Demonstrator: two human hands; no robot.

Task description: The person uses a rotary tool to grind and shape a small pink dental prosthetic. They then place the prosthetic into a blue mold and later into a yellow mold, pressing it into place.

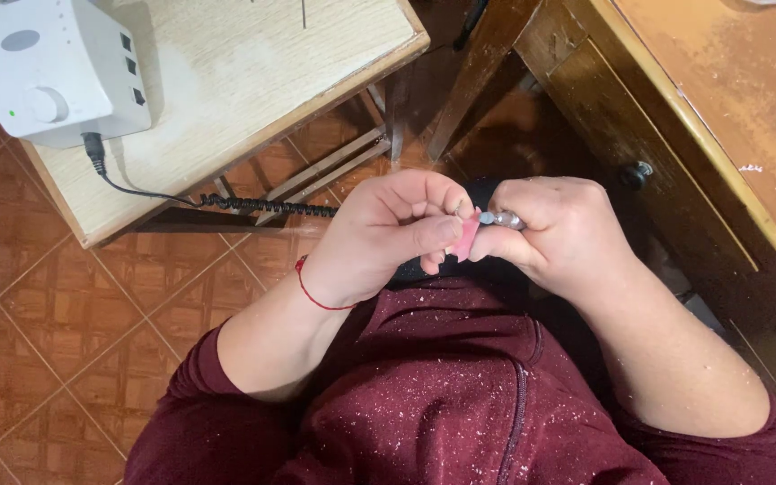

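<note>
Your left hand [388, 235] pinches a small pink piece [467, 239] between thumb and fingers, and your right hand [560, 232] grips a metal handpiece [501, 218] whose tip touches that piece, both just above your lap. The light wooden table [226, 90] with the white control box [47, 67] ends near your left hand. The dark wooden desk [675, 180] edge runs close beside your right hand, so only a narrow gap stays between them.

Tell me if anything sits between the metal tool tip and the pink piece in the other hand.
Nothing visible does. The right hand holds the metal tool tip right against the small pink piece, which the left hand pinches between thumb and fingers.
</note>
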